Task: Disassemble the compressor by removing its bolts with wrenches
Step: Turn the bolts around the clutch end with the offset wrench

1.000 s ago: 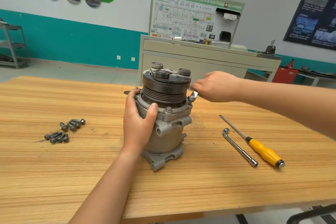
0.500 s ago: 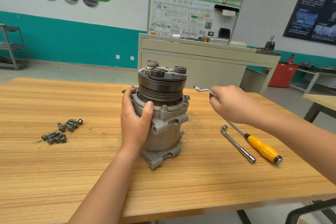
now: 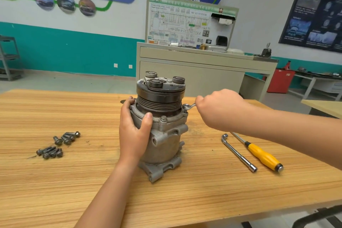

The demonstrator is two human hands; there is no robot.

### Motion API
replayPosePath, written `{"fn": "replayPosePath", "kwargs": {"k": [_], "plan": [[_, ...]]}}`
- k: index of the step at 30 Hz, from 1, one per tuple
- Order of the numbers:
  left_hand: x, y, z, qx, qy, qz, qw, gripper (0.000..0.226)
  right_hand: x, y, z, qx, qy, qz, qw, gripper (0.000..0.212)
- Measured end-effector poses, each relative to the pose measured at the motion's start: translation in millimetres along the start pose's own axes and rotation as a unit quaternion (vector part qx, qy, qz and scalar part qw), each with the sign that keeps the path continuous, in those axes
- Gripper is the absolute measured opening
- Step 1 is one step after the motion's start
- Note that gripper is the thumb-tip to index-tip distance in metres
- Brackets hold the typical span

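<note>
The compressor [image 3: 162, 140] stands upright on the counter [image 3: 185, 200]: heavy, rigid cast metal, probably prone to turning under torque. The left hand [image 3: 134, 131] wraps its grip round the upper rim. The right hand [image 3: 220, 109] clamps its grip on the wrench [image 3: 192, 105], ring over 1 bolt [image 3: 185, 107].

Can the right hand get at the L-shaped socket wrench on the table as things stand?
Probably yes, once freed: the right hand grips a ring spanner set on the compressor. The L-shaped socket wrench lies bare on the table near that forearm, beside the yellow-handled screwdriver, nothing over it.
</note>
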State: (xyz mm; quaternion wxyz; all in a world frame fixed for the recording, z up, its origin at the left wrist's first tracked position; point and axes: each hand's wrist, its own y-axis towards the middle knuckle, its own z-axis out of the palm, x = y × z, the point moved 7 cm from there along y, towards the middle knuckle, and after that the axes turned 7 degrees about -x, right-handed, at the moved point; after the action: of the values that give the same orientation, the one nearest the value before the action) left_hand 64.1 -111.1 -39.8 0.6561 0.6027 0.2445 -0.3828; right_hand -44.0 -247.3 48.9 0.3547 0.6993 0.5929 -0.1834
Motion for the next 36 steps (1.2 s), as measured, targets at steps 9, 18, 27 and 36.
{"fn": "replayPosePath", "kwargs": {"k": [9, 18, 27, 36], "plan": [[2, 1, 0, -0.003, -0.002, -0.001, 1.000, 0.078, -12, 28, 20, -0.044, 0.014, -0.092, 0.995, 0.010], [-5, -1, 0, 0.010, 0.004, 0.001, 1.000, 0.064, -27, 18, 10, -0.207, 0.246, 0.066, 0.945, 0.031], [-2, -1, -1, 0.008, 0.004, -0.005, 1.000, 0.070, -19, -37, -17, -0.093, 0.164, 0.036, 0.981, 0.025], [-2, 0, -1, 0.007, 0.001, 0.000, 1.000, 0.059, 2, -18, -4, -0.003, 0.024, 0.017, 1.000, 0.016]]}}
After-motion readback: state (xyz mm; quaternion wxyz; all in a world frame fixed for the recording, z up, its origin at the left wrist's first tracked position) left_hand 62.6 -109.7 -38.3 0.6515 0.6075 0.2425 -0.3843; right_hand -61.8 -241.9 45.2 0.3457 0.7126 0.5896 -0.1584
